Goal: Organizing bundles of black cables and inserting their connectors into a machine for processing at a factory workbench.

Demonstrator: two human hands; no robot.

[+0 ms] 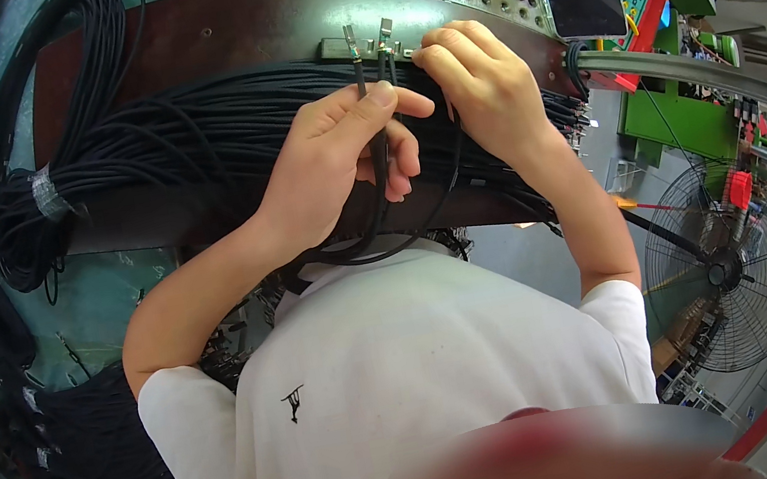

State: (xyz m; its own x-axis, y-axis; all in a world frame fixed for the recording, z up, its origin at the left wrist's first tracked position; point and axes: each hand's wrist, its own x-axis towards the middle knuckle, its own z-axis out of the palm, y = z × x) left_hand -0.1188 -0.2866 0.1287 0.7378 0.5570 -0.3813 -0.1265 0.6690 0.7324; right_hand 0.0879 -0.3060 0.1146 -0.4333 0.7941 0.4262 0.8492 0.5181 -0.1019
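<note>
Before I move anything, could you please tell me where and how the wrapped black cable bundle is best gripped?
Probably at the shiny wrap around the black cable bundle, reaching from above on the person's left. The wrap gathers the strands there, whereas just right of it they fan out, and farther along the left hand and right hand are in the way.

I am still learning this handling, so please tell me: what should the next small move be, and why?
Probably move the right hand slightly left, toward the metal ends. The left hand holds the black cables with these ends sticking out beyond its grip, and the right is close beside them; what it may pinch is unclear.
</note>
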